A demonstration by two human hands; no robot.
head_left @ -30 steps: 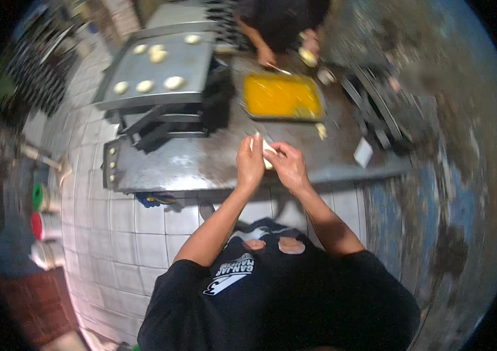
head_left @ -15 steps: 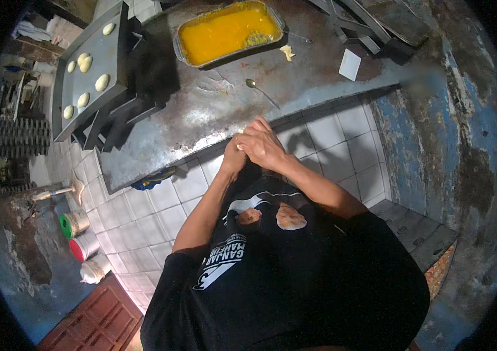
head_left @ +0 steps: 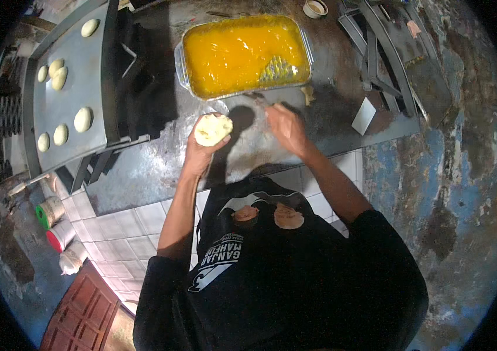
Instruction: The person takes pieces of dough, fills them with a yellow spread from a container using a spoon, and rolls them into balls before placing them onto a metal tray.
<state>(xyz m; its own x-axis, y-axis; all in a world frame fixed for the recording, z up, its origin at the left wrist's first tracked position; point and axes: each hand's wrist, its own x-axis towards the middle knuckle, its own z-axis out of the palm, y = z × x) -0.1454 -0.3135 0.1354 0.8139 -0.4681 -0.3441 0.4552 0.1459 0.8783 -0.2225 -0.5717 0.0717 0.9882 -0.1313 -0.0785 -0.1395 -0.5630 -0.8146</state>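
On the fingers and palm of my left hand (head_left: 200,149) rests a piece of pale yellow dough (head_left: 213,130), flattened into a rough cup with an uneven middle. Over the table just below the glass dish, my right hand (head_left: 286,127) is closed on a spoon (head_left: 255,96); the spoon looks dark and slightly blurred, and its handle is mostly hidden by the fingers. The clear rectangular glass dish (head_left: 180,65) holds a glossy orange-yellow filling, with a scooped-out patch at its lower right corner.
At left, a metal baking tray (head_left: 73,108) with several pale dough balls sits raised on a dark metal stand. A white card (head_left: 364,116) and dark metal frames (head_left: 386,64) are on the right. A small round cup (head_left: 315,8) stands beyond the dish.
My hands have parted from in front of my body and moved forward over the table. The dough now shows open in my left hand; my right hand has taken up the spoon from the table.
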